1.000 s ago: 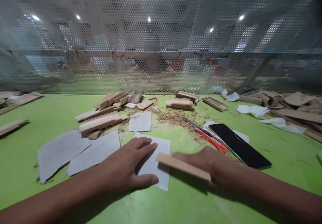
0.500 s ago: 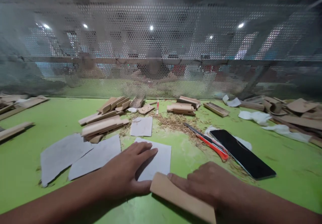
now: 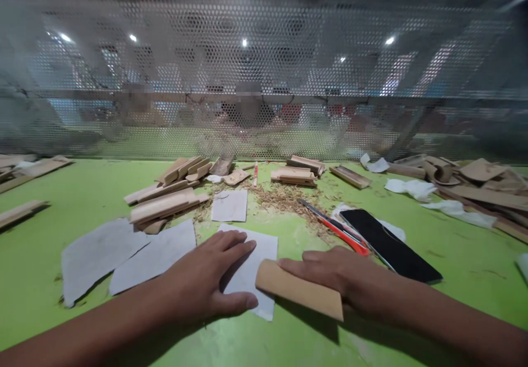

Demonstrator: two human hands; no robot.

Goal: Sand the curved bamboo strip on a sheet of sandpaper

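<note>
My left hand (image 3: 202, 279) lies flat with its fingers spread, pressing on a white paper-like sheet (image 3: 266, 246). My right hand (image 3: 342, 273) grips a tan, slightly curved bamboo piece (image 3: 299, 290), index finger stretched along its top and the other fingers mostly hidden behind it. The piece's left end is over the sheet's right edge, and its right end is tilted above the green table (image 3: 231, 345), casting a shadow. A smaller white square sheet (image 3: 229, 206) sits just beyond my left fingertips. Two torn pale sheets (image 3: 99, 254) rest left of my left hand.
Cut bamboo pieces (image 3: 165, 204) are stacked at back left, with more (image 3: 293, 175) at back centre. Shavings (image 3: 280, 197) cover the middle. A red-handled knife (image 3: 346, 239) and a black phone (image 3: 390, 246) lie at right. A perforated metal screen (image 3: 256, 70) stands behind.
My right hand has moved the bamboo piece up and forward, onto the sheet's right edge. My left hand stays on the sheet, its thumb now apart from the piece. The view has shifted slightly.
</note>
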